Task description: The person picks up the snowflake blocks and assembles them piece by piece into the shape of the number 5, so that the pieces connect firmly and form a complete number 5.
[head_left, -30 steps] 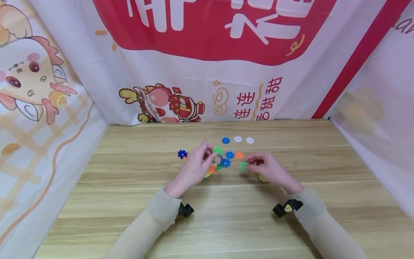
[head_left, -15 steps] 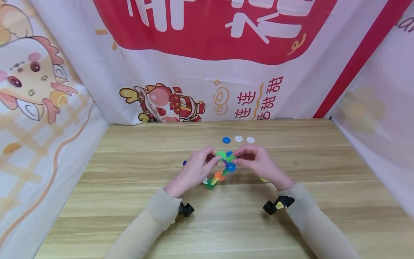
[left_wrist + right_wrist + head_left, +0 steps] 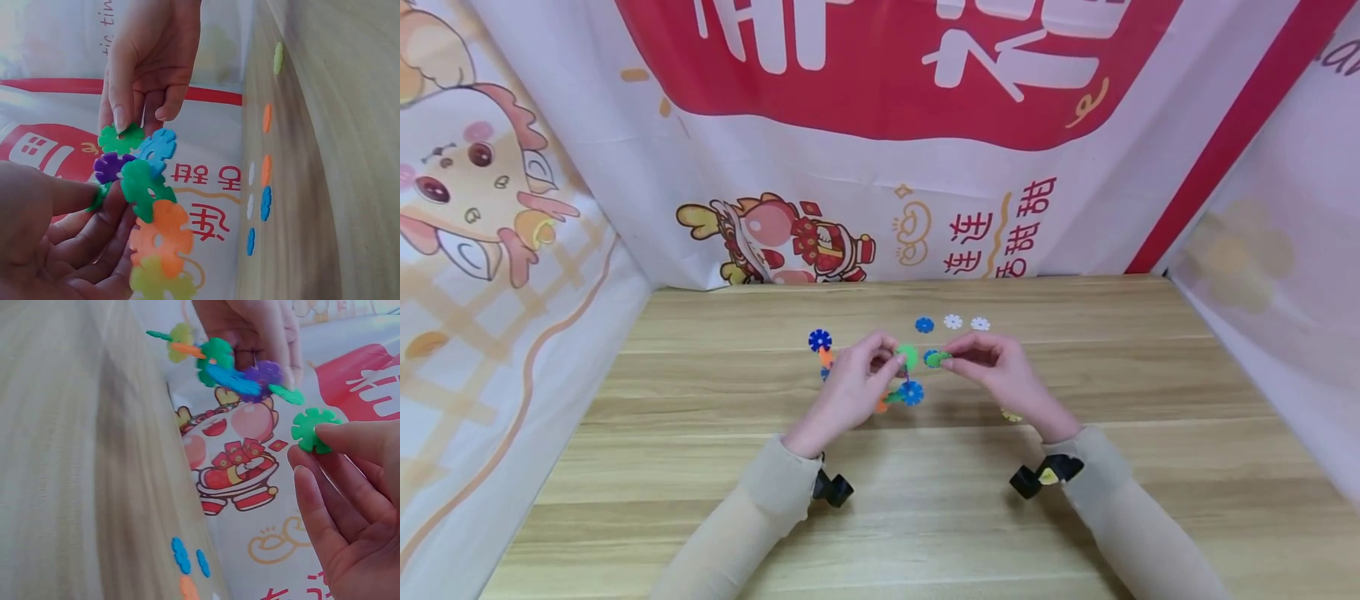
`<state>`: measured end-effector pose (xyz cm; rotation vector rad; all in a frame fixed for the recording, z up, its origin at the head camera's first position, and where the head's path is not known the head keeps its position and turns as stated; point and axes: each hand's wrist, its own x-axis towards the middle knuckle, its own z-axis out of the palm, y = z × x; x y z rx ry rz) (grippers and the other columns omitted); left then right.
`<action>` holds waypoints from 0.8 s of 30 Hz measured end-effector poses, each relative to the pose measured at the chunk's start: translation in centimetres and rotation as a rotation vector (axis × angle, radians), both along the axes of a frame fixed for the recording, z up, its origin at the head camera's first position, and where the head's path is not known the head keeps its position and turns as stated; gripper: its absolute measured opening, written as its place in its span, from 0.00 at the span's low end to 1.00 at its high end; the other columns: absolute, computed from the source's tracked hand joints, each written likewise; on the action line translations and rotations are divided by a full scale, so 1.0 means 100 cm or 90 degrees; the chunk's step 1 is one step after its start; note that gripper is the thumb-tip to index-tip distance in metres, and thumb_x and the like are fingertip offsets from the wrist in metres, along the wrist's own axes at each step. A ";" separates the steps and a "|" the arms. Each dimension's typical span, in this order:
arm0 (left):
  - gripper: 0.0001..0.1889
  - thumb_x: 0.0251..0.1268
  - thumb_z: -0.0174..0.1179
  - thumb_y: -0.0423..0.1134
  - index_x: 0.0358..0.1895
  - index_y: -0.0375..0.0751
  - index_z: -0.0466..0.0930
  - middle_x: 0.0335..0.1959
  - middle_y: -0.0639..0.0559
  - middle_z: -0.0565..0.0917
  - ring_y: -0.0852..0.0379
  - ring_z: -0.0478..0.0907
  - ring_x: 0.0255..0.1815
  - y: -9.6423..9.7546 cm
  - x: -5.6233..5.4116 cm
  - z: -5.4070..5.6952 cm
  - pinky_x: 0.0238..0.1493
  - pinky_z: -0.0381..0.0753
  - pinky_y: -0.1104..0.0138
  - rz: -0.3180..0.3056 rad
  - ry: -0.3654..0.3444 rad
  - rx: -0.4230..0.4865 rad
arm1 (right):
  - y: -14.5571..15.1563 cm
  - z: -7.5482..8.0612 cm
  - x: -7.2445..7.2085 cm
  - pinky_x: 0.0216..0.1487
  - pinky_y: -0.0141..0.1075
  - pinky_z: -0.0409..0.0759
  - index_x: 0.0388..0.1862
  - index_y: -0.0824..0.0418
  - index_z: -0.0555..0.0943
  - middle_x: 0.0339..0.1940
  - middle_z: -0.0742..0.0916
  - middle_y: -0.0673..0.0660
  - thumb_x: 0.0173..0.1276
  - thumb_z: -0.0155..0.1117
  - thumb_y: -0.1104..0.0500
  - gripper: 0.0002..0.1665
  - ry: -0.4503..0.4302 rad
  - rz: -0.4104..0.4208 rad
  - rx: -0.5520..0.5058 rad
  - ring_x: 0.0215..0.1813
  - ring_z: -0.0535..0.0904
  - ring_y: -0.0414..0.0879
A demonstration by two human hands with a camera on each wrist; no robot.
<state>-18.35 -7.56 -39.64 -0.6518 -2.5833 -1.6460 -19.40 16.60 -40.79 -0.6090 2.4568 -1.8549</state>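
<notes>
- Left hand (image 3: 852, 379): pinching linked disc chain (image 3: 231, 379) above table (image 3: 925, 500); head view hides part behind hand.
- Right hand (image 3: 1003, 375): pinching separate green disc (image 3: 308, 430), fingertip covers part.
- Yellow disc (image 3: 1011, 415): partly hidden by right hand.

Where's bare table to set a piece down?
The table is bare between the sleeves, left of the navy disc, and right of the right hand. It's crowded between that hand and the left hand, at the chain, and just beyond, with blue discs and white discs. A yellow disc is partly hidden by the right hand.
</notes>
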 end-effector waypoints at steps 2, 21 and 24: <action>0.04 0.78 0.58 0.35 0.47 0.42 0.81 0.34 0.54 0.85 0.48 0.84 0.38 -0.001 0.000 0.001 0.42 0.84 0.63 -0.008 -0.003 -0.016 | 0.000 0.002 -0.002 0.44 0.39 0.86 0.46 0.61 0.87 0.43 0.89 0.57 0.69 0.72 0.63 0.08 0.011 0.004 0.002 0.43 0.86 0.53; 0.05 0.77 0.60 0.36 0.45 0.43 0.86 0.33 0.55 0.86 0.56 0.83 0.34 -0.004 0.004 0.011 0.36 0.84 0.65 -0.064 -0.031 -0.079 | -0.002 0.007 -0.003 0.39 0.42 0.87 0.42 0.61 0.90 0.41 0.90 0.53 0.67 0.71 0.69 0.07 0.070 0.099 0.016 0.39 0.87 0.54; 0.04 0.75 0.61 0.35 0.43 0.44 0.86 0.32 0.57 0.85 0.51 0.84 0.35 -0.004 0.004 0.010 0.37 0.84 0.64 -0.078 -0.051 -0.073 | -0.001 0.009 -0.002 0.38 0.47 0.87 0.41 0.60 0.91 0.40 0.91 0.52 0.67 0.72 0.69 0.07 0.079 0.111 0.030 0.38 0.87 0.52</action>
